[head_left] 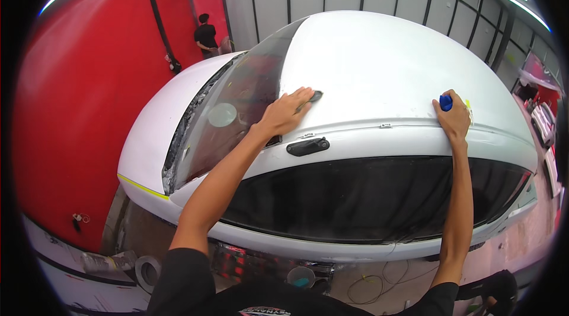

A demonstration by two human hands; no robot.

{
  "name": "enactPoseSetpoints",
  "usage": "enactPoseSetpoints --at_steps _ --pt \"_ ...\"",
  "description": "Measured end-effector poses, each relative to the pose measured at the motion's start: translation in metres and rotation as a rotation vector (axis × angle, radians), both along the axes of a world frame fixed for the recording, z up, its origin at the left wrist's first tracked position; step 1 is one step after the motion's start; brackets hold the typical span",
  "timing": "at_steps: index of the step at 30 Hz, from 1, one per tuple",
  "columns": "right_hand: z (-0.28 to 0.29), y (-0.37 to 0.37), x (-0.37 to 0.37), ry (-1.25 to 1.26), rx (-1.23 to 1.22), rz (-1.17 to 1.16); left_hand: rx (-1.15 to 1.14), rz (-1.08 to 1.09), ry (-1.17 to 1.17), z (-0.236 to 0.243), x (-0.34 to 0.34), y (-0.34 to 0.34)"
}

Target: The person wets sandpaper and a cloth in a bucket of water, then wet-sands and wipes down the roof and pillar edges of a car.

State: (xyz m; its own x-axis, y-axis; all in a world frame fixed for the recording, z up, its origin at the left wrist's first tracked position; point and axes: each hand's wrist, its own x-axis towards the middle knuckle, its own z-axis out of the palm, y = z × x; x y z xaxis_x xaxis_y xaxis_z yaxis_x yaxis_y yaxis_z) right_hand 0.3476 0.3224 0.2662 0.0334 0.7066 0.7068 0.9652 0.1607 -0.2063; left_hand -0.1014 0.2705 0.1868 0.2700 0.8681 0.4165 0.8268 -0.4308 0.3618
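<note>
Stretched over the white car roof (367,61), my left hand (289,110) presses down near the top edge of the windshield (243,91). Its fingers cover most of a small dark grey pad (317,96), whose exact kind is hidden. Farther right, my right hand (455,117) is closed round a small blue piece (446,103) on the roof near its side edge. Whether that piece is a cloth or a tool I cannot tell. Beside the right fingers shows a short yellow strip (468,104).
Below the roof edge lies a loose black fitting (308,146) above the dark side windows (355,197). Yellow tape (142,187) edges the hood. On the floor are a bucket (301,277) and a looped cord (367,289). Another person (205,36) stands by the far wall.
</note>
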Motion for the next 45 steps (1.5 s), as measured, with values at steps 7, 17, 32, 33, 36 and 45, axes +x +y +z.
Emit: enactPoseSetpoints --at_steps 7,17,32,33,36,45 --pt "-0.009 0.01 -0.088 0.216 0.269 0.604 -0.124 -0.147 -0.025 -0.011 0.038 0.018" --pt "-0.038 0.047 -0.339 0.25 -0.143 0.612 -0.121 -0.083 0.131 -0.015 -0.001 0.032" --pt "-0.047 0.046 -0.161 0.117 0.212 0.377 -0.049 -0.105 0.138 -0.031 -0.006 0.099" --pt "-0.04 0.037 -0.134 0.082 0.116 0.327 0.011 -0.145 0.132 -0.035 -0.01 0.078" --pt "-0.024 0.013 -0.054 0.082 0.129 0.12 0.088 -0.184 0.164 -0.034 -0.027 0.049" --pt "-0.014 0.017 0.043 0.255 0.26 -0.081 -0.109 -0.209 -0.231 -0.056 -0.074 0.129"
